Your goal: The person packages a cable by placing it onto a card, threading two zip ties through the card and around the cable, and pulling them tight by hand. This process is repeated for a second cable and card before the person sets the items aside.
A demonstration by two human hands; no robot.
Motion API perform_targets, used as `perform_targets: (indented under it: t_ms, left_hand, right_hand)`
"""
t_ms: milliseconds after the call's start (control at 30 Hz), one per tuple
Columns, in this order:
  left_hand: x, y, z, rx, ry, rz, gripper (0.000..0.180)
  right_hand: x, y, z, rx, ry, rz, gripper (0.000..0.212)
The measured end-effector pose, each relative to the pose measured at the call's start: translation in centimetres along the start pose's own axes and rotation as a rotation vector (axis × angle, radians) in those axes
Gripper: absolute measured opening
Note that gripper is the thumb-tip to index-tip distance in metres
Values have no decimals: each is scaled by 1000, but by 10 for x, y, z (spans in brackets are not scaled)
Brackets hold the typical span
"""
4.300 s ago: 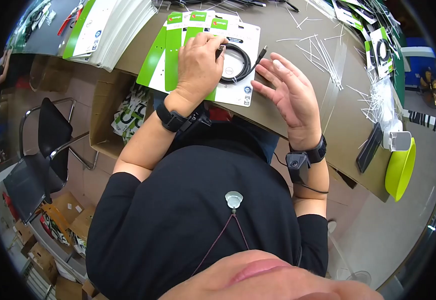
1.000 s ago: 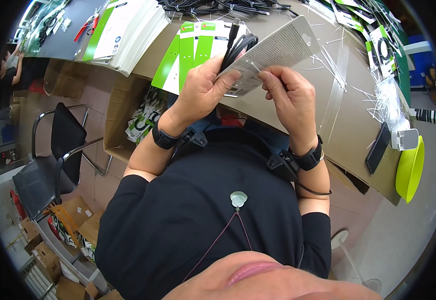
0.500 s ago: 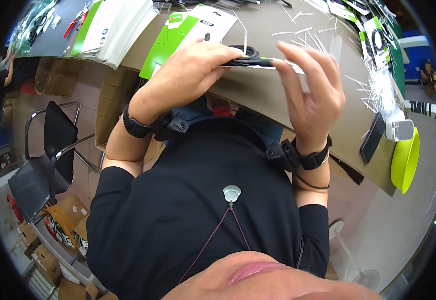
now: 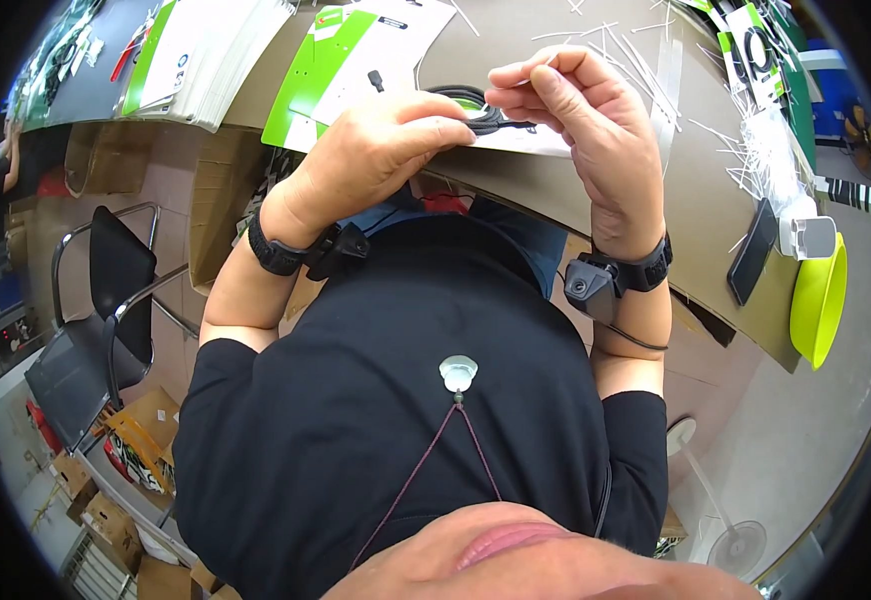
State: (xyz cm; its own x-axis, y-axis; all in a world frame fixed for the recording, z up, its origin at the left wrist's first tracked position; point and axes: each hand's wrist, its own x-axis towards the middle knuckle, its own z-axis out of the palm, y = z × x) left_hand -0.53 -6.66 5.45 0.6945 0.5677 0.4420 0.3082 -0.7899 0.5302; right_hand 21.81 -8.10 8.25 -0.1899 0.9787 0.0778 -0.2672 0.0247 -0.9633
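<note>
A coil of black cable [image 4: 483, 121] lies over a green-and-white backing card [image 4: 296, 100] at the table's near edge. My left hand [image 4: 371, 145] is closed on the coil's left side, thumb and fingers pressing it against the card. Just right of the coil, my right hand [image 4: 606, 125] is raised with thumb and forefinger pinched together. Whatever sits in that pinch is too thin to make out. A small black cable plug [image 4: 376, 80] shows on the card beyond my left hand.
Thin white strips [image 4: 646, 85] lie scattered across the table [image 4: 546, 25]. A stack of green-edged cards [image 4: 191, 75] stands at left. On the right are a black phone [image 4: 753, 255], a yellow-green bowl [image 4: 818, 305] and packaged cables [image 4: 751, 55]. A black chair [image 4: 121, 280] stands left.
My right hand has moved left toward the coil, and its spread fingers have closed to a pinch. The upright white strip at the coil is no longer distinct. My left hand keeps its hold.
</note>
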Motion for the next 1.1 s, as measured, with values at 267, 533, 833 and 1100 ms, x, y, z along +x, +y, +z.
perform_targets:
  t_ms: [267, 533, 833, 1100]
  left_hand:
    - [-5, -4, 12, -78, 101, -52, 25]
    - [-8, -11, 15, -74, 66, -1, 23]
    - [-13, -16, 16, -78, 49, -43, 22]
    - [-16, -22, 15, -93, 100, -30, 22]
  right_hand:
    - [-2, 13, -1, -188, -85, -117, 13]
    - [-1, 37, 5, -412, 66, -318, 14]
    - [-2, 40, 11, -767, 61, -500, 15]
    - [-1, 36, 15, -948, -104, -575, 19]
